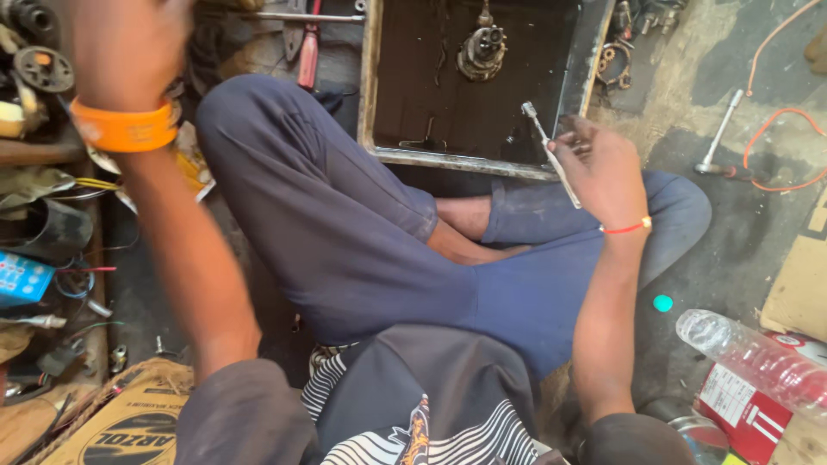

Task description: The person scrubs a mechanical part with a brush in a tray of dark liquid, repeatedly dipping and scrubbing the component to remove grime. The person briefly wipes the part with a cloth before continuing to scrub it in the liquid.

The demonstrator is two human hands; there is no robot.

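Note:
I sit cross-legged on the floor in dark blue trousers. My right hand [603, 172], with a red thread on the wrist, grips a thin metal wrench [550, 153] whose head points up over the near rim of a dark metal tray [372, 86]. A greasy gear assembly [482, 50] lies in the tray's far part. My left hand [125, 47], blurred, wearing an orange wristband [125, 129], is raised at the upper left over a pile of parts; what it holds, if anything, cannot be made out.
Metal parts, wires and a black cup [52, 231] crowd the left side. A red-handled tool [307, 53] lies beyond my knee. At right lie a hammer [719, 138], an orange cable [775, 120], a plastic bottle [758, 357] and cardboard [797, 284].

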